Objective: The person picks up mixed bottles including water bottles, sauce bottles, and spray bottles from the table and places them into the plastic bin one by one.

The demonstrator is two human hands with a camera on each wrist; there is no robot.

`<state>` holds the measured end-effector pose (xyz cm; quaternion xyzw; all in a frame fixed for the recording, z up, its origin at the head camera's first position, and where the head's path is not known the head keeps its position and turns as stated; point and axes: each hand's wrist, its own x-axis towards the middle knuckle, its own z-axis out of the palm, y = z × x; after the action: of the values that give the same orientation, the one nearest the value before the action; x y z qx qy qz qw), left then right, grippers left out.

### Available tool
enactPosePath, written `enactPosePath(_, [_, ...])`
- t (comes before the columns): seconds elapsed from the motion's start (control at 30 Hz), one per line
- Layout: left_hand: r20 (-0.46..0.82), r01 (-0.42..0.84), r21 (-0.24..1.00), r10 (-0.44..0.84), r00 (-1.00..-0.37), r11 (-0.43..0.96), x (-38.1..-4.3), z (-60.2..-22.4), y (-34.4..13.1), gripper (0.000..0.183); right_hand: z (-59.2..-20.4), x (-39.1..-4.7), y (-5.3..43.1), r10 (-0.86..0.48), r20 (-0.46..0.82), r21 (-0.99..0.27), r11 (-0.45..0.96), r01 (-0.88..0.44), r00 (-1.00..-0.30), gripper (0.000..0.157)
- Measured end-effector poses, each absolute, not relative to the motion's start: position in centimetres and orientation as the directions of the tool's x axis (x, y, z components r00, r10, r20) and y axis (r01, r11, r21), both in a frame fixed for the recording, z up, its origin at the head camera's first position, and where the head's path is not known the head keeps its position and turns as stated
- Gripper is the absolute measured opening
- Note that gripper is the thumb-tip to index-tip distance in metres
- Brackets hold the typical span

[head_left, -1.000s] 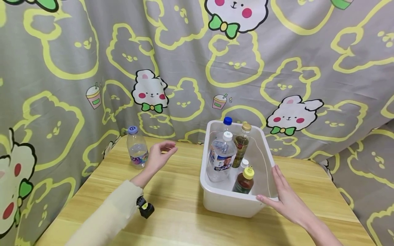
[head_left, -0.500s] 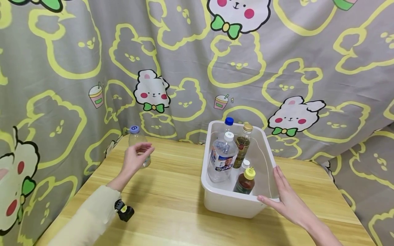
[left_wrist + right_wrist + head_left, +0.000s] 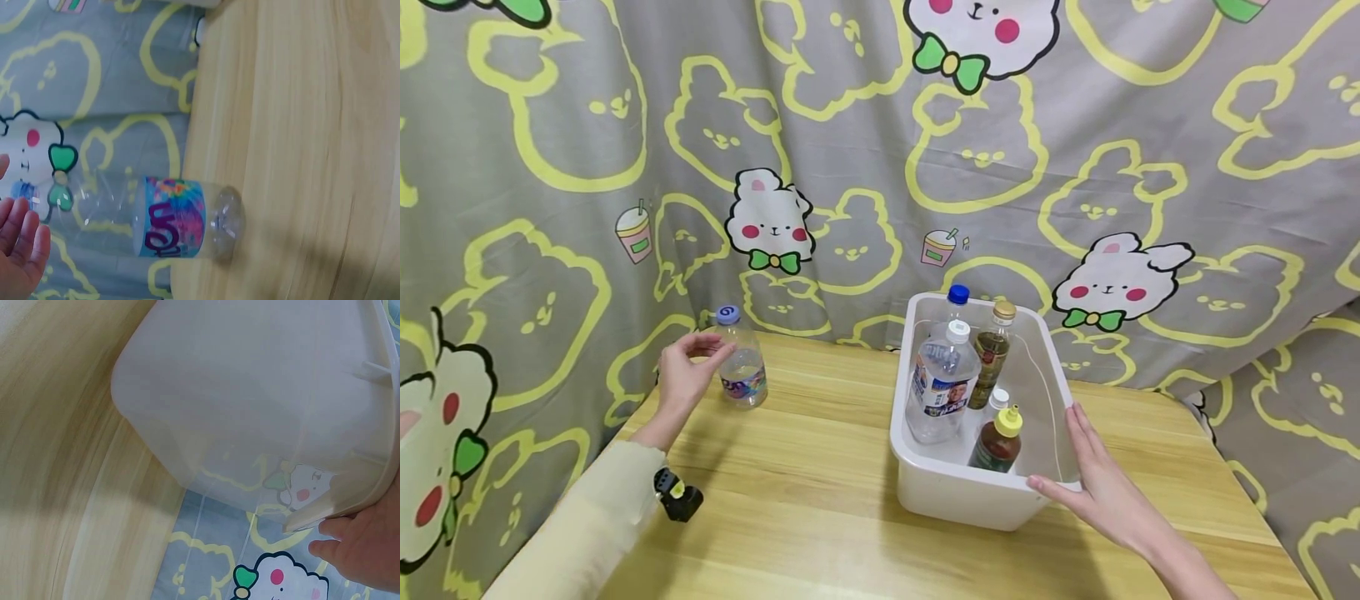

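A clear plastic bottle (image 3: 743, 379) with a purple cap and colourful label stands upright at the table's left. My left hand (image 3: 688, 371) is at its left side, fingers loosely bent and thumb tip overlapping the bottle's upper part; contact cannot be told. In the left wrist view the fingers of the left hand (image 3: 19, 250) appear near the cap (image 3: 25, 192). My right hand (image 3: 1101, 483) rests on the right front corner of a white plastic bin (image 3: 958, 500), fingers extended along the side rim and thumb at the front rim. The right wrist view shows the bin's outer wall (image 3: 250, 394).
Inside the bin stand a large clear bottle (image 3: 942, 400) with a white cap, a blue-capped bottle (image 3: 957, 297), a gold-capped bottle (image 3: 991, 358), a yellow-topped squeeze bottle (image 3: 996, 446) and a small white-capped one (image 3: 998, 400). A patterned curtain (image 3: 850, 125) hangs behind the wooden table (image 3: 805, 500).
My left hand has moved left across the front of the purple-capped bottle to its left side. The bottle stays standing. My right hand has kept its place on the bin.
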<state>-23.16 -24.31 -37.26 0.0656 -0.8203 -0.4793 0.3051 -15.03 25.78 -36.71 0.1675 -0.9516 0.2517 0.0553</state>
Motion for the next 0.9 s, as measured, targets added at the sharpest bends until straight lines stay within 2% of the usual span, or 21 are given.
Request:
enactPosePath(0.43, [0.332, 0.032, 0.857, -0.504, -0.798, 0.514, -24.8, -36.8, -25.1, 0.048, -36.7, -15.0, 25.7, -0.287, 0.188, -0.465, 0.817, -0.342, -0.939, 0.1])
enactPosePath(0.9, [0.282, 0.008, 0.899, -0.567, -0.774, 0.437, -27.1, -37.0, -24.4, 0.054, -36.8, -15.1, 25.9, -0.289, 0.191, -0.468, 0.813, -0.345, -0.938, 0.1])
